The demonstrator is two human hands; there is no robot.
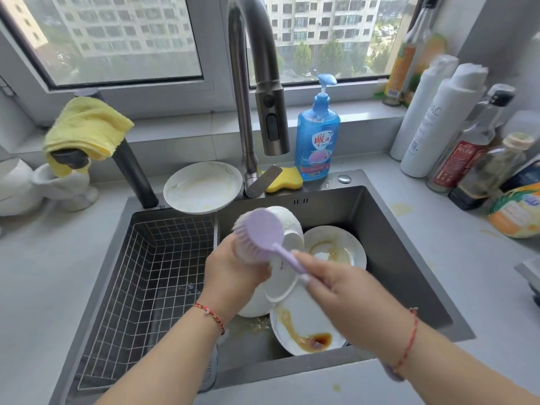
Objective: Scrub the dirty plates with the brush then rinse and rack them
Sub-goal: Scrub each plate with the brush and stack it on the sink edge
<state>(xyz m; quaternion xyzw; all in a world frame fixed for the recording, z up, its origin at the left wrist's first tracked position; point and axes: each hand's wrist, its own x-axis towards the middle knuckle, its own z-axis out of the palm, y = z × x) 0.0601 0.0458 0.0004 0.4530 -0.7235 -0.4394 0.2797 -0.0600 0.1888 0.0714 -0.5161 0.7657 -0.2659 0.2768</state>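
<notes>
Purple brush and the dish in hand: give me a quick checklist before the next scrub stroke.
1. Right hand grips purple brush: ok.
2. Left hand holds white dish over the sink: ok.
3. Bristles touching the dish: cannot tell, blurred.
4. Faucet running for the rinse: not ok, no water visible.
5. Wire rack has room: ok.
6. Sauce-stained plate waiting below: not ok, dirty.

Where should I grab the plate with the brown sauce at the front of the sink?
Take the sauce plate by its clean right rim, with a hand coming from the right. The sauce pools at its near edge, a white dish overlaps its far left part, and the right side looks bare and free.
</notes>
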